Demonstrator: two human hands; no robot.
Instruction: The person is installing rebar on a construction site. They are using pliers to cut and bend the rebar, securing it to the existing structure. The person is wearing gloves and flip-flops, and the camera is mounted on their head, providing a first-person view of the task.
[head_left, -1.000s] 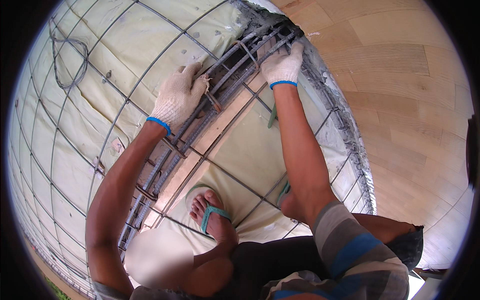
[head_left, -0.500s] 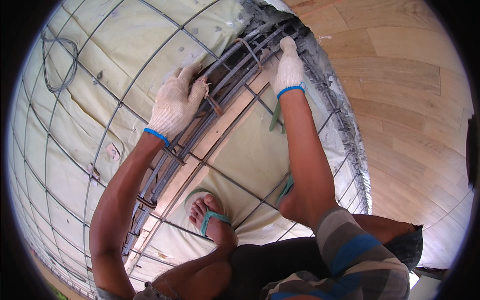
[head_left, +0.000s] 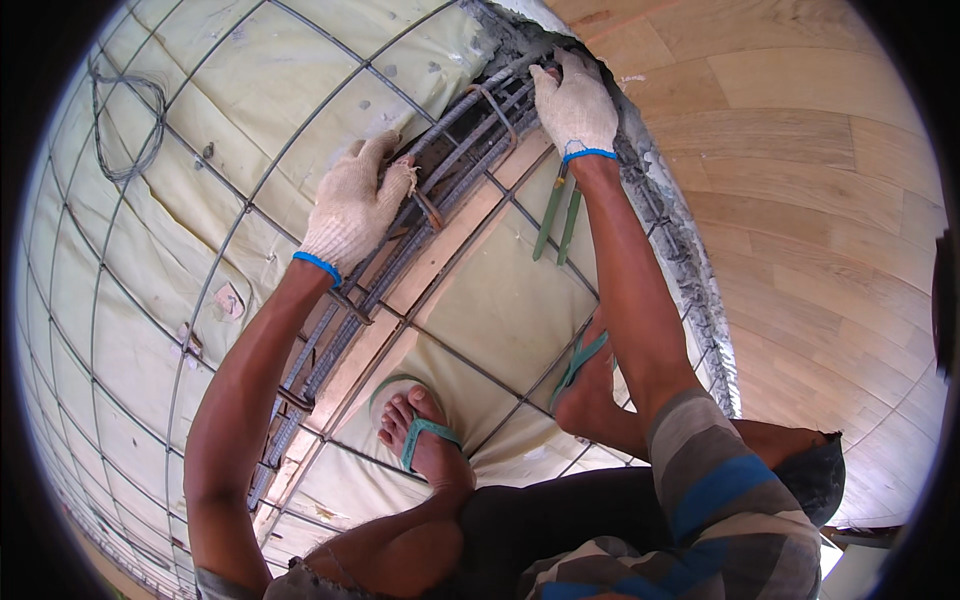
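Both my hands wear white knit gloves with blue cuffs. My left hand (head_left: 352, 205) rests along the steel rebar cage (head_left: 465, 155), thumb and forefinger apart, near the end of a rusty stirrup (head_left: 428, 210). Its other fingers are partly hidden. At the cage's far end, my right hand (head_left: 580, 108) reaches toward a dark gap beside broken concrete (head_left: 520, 38). Its thumb and fingers are spread, a bare fingertip shows, and the other tips are hard to see. Just below my right wrist lies a tool with two green handles (head_left: 553, 215); its head is mostly hidden.
A grid of thin steel bars (head_left: 245, 207) covers pale yellow sheeting (head_left: 480, 290). A wooden board (head_left: 410, 275) runs beside the cage. Coiled wire (head_left: 128, 125) lies at upper left. Wood-look flooring (head_left: 790, 200) meets a rough concrete edge on the right. My sandalled feet (head_left: 430, 440) stand on the sheeting.
My right hand has shifted slightly up and turned, its fingers now spread from a more closed shape. Its forearm swung right, uncovering more of the green handles. My left hand stays nearly still.
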